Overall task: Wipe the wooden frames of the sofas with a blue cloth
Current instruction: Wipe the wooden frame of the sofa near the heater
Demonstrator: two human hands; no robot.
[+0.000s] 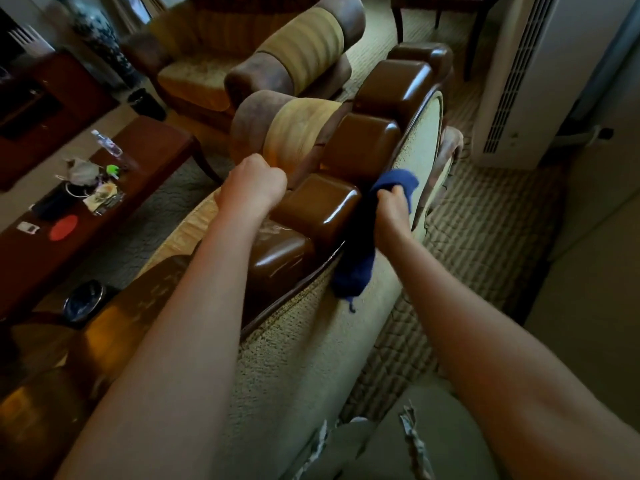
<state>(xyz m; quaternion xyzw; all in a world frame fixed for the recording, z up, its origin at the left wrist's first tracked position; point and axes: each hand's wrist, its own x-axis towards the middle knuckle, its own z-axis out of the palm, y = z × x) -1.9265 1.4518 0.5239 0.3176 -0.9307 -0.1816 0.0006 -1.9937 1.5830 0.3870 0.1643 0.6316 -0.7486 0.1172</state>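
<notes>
Head view: a sofa's wooden frame point(346, 202), a row of glossy brown rounded blocks with a thin dark rail below, runs on a long diagonal from the lower left of centre up to the upper right, ending near a white air-conditioning unit point(512, 81). The right hand point(391, 213) grips a blue cloth point(367, 237) at centre frame, fingers curled round its upper end; the cloth's long axis lies roughly along the rail, bunched at the top and trailing down-left over the beige sofa back point(311, 358). The left hand point(254, 187) is closed in a fist beside one brown block, apparently resting on the sofa top; whether it holds anything cannot be told. At the left edge a dark wooden worktop point(149, 147) carries a clear bottle point(107, 143) and small clutter; no writing is legible.
</notes>
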